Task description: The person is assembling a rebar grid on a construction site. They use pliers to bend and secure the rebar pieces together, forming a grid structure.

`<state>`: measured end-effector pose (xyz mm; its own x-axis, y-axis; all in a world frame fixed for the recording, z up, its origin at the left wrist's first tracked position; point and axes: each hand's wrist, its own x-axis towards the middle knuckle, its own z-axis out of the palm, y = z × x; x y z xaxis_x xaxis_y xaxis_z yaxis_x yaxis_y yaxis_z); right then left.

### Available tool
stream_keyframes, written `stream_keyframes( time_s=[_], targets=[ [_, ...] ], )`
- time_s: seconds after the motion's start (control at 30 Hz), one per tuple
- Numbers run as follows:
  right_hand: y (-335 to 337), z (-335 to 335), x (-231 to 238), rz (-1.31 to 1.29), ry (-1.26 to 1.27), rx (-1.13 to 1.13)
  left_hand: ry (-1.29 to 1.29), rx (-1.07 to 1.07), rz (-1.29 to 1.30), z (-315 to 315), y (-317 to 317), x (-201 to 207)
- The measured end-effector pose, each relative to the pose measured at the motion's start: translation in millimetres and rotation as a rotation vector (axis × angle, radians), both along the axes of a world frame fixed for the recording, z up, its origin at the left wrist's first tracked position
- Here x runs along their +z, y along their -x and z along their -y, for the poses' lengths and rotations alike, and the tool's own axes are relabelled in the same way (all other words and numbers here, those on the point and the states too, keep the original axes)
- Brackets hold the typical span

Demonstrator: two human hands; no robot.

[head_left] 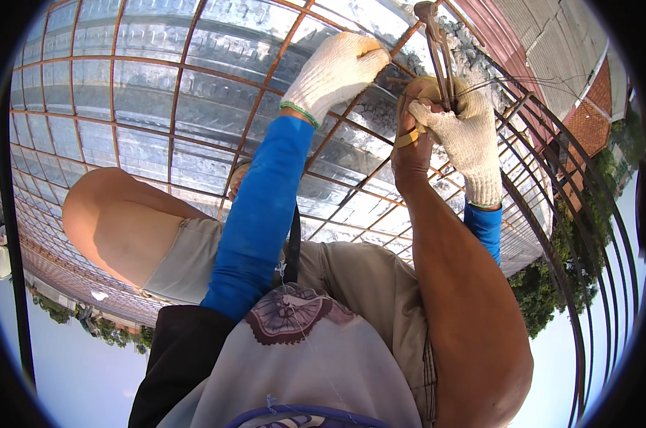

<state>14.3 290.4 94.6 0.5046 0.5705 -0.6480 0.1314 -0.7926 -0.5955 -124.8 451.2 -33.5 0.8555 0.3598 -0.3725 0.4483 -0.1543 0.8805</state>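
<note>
In a white knit glove, my right hand (pixel 472 135) is closed round the handles of a pair of rusty pincers (pixel 437 53), whose head points up and away from me. The hand is just beside my sandalled foot (pixel 410 153). My left hand (pixel 337 75), gloved alike, is closed with its fingertips against a rusty rebar grid (pixel 176 100); what lies between them, if anything, is hidden. Several thin dark wires (pixel 530 80) stick out to the right by the right hand.
Shiny corrugated metal decking (pixel 148 153) lies under the grid. Rough grey concrete (pixel 472 60) shows past the pincers. Long bent rebars (pixel 576 207) curve up along the right side. Beyond them are roofs (pixel 590 121) and trees (pixel 562 278). My bent left knee (pixel 102 207) is over the grid.
</note>
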Motion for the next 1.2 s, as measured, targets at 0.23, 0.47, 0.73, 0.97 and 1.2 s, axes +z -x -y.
stream_keyframes(
  time_s=[0.23,0.47,0.73,0.97,1.2],
  targets=[
    [3,6,-8,-0.06,-0.087,-0.145,-0.053,-0.007,-0.013,9,2,-4],
    [-17,-19,-23,0.178,-0.09,0.108,-0.127,0.017,-0.128,8,-3,7],
    [-37,-22,-74,0.325,-0.297,0.075,-0.062,0.232,-0.134,25,-4,17],
    [-44,-62,-64,0.482,-0.174,0.347,0.081,0.331,-0.089,24,3,16],
    [-67,-67,-70,0.094,0.019,-0.022,-0.108,0.324,-0.028,44,-2,20]
  ],
)
